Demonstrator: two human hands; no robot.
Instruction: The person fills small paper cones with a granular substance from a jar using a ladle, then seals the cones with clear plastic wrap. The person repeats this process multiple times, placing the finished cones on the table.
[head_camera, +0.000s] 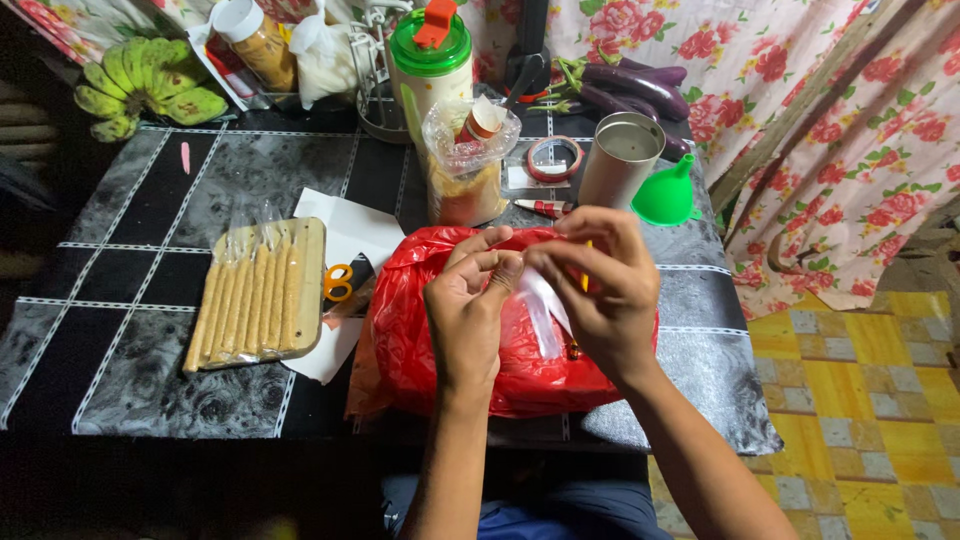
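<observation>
My left hand (468, 308) and my right hand (598, 290) meet above a red plastic bag (410, 340) on the black-and-grey table. Both pinch a thin, clear plastic sleeve (543, 312) that hangs down between the fingers. To the left lies a wooden board (312, 285) with several long, filled plastic sleeves (245, 300) of tan powder lined up on it. Orange-handled scissors (338, 282) lie on white paper beside the board.
Behind the bag stand a clear bag of tan powder (465, 170), a green-lidded jar (430, 60), a metal tin (620, 158), a green funnel (666, 195) and a tape roll (554, 157). Bananas (145, 85) sit far left, eggplants (630, 85) at the back. The table's right edge drops to a yellow tiled floor (860, 380).
</observation>
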